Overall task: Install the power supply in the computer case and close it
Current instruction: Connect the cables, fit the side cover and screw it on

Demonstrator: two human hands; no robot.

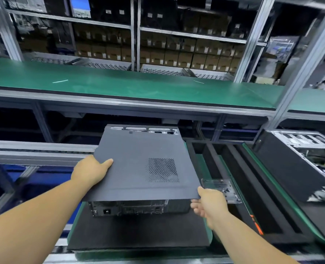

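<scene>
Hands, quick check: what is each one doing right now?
Left hand: grips the left edge of the side panel, thumb on top.
Right hand: pinches the panel's near right corner.

side panel (138, 164) atop case (138, 207), on mat (138, 233)

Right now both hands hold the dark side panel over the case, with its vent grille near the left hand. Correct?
Not quite. The head view shows the vent grille nearer the right hand; both it and the left hand hold the side panel over the case.
</scene>
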